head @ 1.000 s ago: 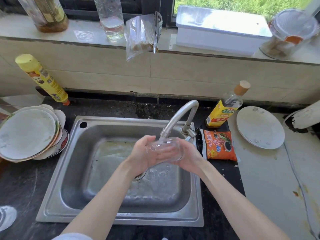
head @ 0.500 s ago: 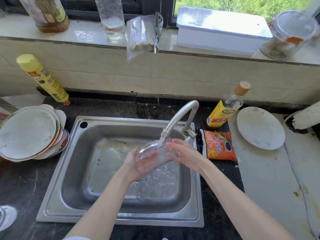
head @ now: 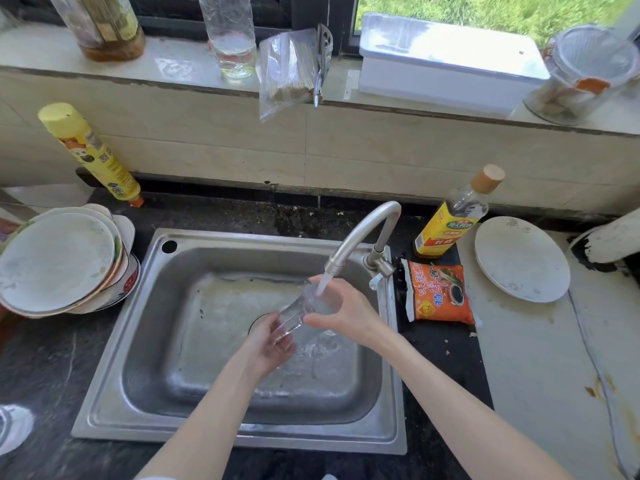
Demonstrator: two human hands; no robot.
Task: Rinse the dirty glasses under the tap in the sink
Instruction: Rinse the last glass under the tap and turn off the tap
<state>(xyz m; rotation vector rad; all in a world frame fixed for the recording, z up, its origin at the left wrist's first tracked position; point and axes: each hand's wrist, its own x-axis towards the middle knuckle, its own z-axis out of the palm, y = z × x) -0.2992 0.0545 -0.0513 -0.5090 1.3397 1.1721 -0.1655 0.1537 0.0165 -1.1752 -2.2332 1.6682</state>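
Glass [head: 298, 311] held tilted over the sink [head: 145, 306], its mouth under the running tap [head: 360, 233]. Left hand [head: 268, 344] grips the base; right hand [head: 341, 311] curls round the rim end. Recommend turning it slowly so the stream sweeps all inner walls, grip firm against wet slip.

Left of the grip: stacked plates [head: 57, 261] on dark worktop [head: 41, 368], yellow bottle [head: 90, 154] leaning on wall. Right: orange packet [head: 438, 294], vinegar bottle [head: 453, 216], single white plate [head: 521, 259]. Beyond, on the sill: white box [head: 446, 60], clear bag [head: 289, 72].
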